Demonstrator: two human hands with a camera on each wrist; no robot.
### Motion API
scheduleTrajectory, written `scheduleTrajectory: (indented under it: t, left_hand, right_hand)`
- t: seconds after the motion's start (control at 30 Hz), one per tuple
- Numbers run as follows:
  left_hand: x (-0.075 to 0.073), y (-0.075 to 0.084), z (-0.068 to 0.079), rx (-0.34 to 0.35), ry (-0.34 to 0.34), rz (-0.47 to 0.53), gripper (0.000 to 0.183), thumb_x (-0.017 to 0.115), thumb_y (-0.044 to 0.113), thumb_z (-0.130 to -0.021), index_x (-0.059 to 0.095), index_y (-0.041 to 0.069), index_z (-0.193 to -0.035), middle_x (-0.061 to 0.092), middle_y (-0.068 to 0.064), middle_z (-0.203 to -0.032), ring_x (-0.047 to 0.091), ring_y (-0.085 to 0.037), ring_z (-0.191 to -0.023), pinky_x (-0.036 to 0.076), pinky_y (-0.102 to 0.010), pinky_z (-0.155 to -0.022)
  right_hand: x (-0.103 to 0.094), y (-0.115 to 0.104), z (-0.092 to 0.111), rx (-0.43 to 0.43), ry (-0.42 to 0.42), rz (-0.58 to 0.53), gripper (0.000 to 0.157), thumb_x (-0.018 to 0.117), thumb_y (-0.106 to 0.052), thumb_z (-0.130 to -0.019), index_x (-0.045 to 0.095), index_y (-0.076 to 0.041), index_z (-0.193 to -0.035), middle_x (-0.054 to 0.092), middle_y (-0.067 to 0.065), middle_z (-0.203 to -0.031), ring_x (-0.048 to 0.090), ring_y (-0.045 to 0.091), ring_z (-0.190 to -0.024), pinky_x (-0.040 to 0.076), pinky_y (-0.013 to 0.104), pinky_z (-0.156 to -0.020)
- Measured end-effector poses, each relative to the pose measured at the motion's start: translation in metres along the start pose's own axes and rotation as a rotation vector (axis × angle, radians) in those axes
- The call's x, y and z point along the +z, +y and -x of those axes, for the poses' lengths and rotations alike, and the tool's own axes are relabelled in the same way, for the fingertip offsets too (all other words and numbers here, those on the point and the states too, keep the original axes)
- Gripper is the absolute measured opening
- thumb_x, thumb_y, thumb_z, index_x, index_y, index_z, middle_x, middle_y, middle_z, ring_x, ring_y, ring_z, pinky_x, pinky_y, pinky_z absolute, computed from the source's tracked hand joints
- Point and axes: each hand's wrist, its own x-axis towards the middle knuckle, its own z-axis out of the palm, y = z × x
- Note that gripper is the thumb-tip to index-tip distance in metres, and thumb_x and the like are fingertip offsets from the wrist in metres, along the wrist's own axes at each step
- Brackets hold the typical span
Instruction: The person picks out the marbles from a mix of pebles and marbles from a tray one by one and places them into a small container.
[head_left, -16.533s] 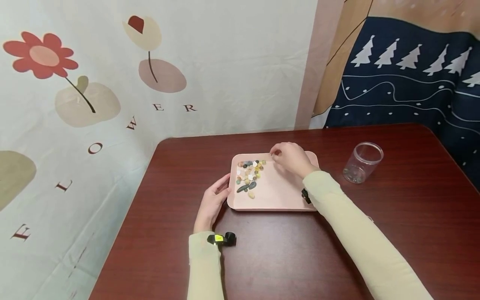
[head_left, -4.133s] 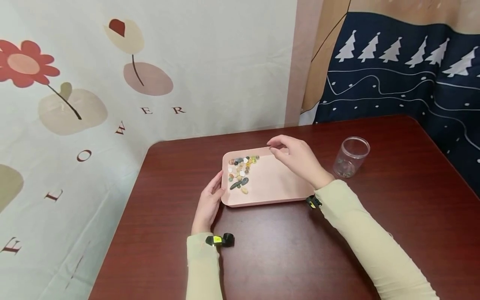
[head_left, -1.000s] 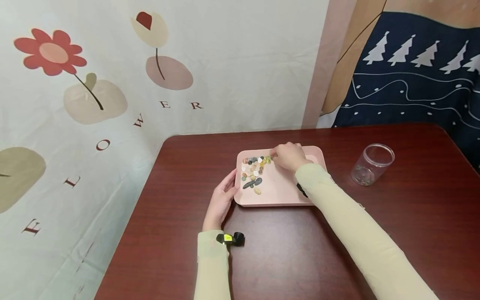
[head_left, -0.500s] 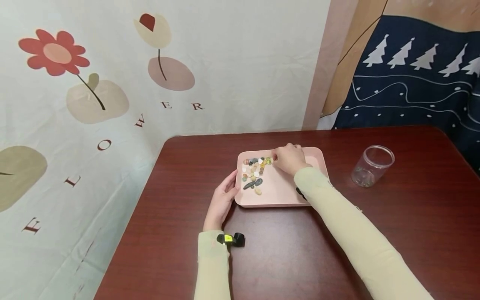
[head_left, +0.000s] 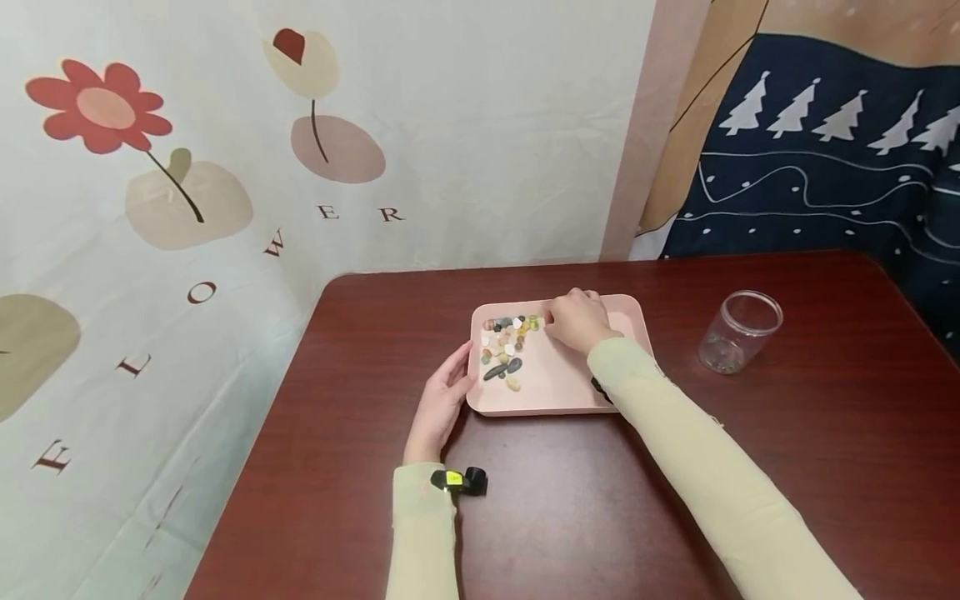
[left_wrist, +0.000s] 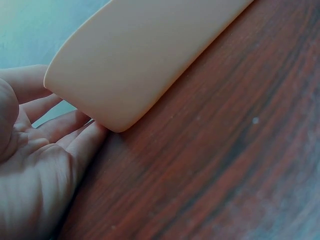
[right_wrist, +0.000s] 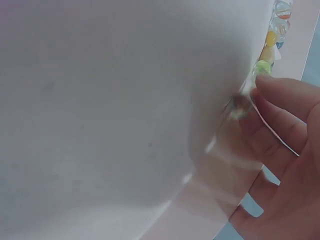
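A pink tray (head_left: 555, 392) lies on the table, with several small stones and glass marbles grouped along its left side and far left corner. My left hand (head_left: 441, 404) rests at the tray's left end, fingers fairly straight along the outside wall. The left wrist view shows its fingertips against the tray wall (left_wrist: 105, 85). Over the tray's far side, my right hand (head_left: 579, 321) reaches down with curled fingers. In the right wrist view, a small dark marble (right_wrist: 240, 103), blurred, sits at its fingertips, close to a green marble (right_wrist: 262, 67) in the row.
A clear jar (head_left: 738, 333) with a few small things at its bottom stands on the table right of the tray. Two dark oval stones (head_left: 502, 368) and a cream stone (head_left: 513, 383) lie at the near left of the tray. Printed cloth (head_left: 465, 142) hangs behind the table.
Since about four seconds ago, my right hand has come down from above the far rim to the end of the row. Over the last second it has barely shifted. The left hand stays at the tray.
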Motion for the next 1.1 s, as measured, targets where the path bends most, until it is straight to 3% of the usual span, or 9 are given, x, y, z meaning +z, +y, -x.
scheduleTrajectory:
  t: [0.33, 0.5, 0.77, 1.1]
  left_hand:
    - [0.005, 0.018, 0.004, 0.008, -0.053, -0.01, 0.052, 0.042, -0.008, -0.088, 0.031, 0.004, -0.138, 0.025, -0.009, -0.144, 0.022, -0.019, -0.131, 0.028, -0.03, -0.102]
    - [0.004, 0.017, 0.005, -0.002, -0.052, -0.011, 0.052, 0.041, -0.009, -0.088, 0.031, 0.004, -0.138, 0.025, -0.009, -0.144, 0.022, -0.019, -0.131, 0.027, -0.03, -0.102]
    - [0.004, 0.015, 0.005, 0.003, -0.057, 0.003, 0.052, 0.04, -0.009, -0.089, 0.031, 0.004, -0.138, 0.025, -0.01, -0.144, 0.023, -0.019, -0.131, 0.028, -0.029, -0.102]
    - [0.005, 0.016, 0.006, -0.008, -0.055, 0.002, 0.052, 0.042, -0.009, -0.088, 0.032, 0.004, -0.138, 0.026, -0.009, -0.144, 0.024, -0.017, -0.131, 0.029, -0.027, -0.101]
  right_hand:
    - [-0.007, 0.003, -0.003, -0.039, -0.046, -0.006, 0.009, 0.059, -0.018, -0.077, 0.06, -0.023, -0.07, 0.057, -0.005, -0.071, 0.045, 0.024, -0.087, 0.027, 0.046, -0.089]
    - [-0.006, 0.001, -0.003, -0.03, -0.082, -0.02, 0.005, 0.059, -0.021, -0.079, 0.062, -0.023, -0.076, 0.058, -0.007, -0.072, 0.045, 0.023, -0.092, 0.023, 0.046, -0.093]
    - [-0.002, 0.0, -0.002, -0.02, -0.036, -0.077, 0.011, 0.06, -0.02, -0.079, 0.065, -0.024, -0.087, 0.06, -0.009, -0.077, 0.045, 0.021, -0.092, 0.018, 0.048, -0.096]
    - [-0.004, 0.002, 0.0, -0.031, -0.05, -0.099, 0.013, 0.061, -0.019, -0.08, 0.065, -0.023, -0.092, 0.06, -0.009, -0.078, 0.046, 0.021, -0.092, 0.017, 0.048, -0.097]
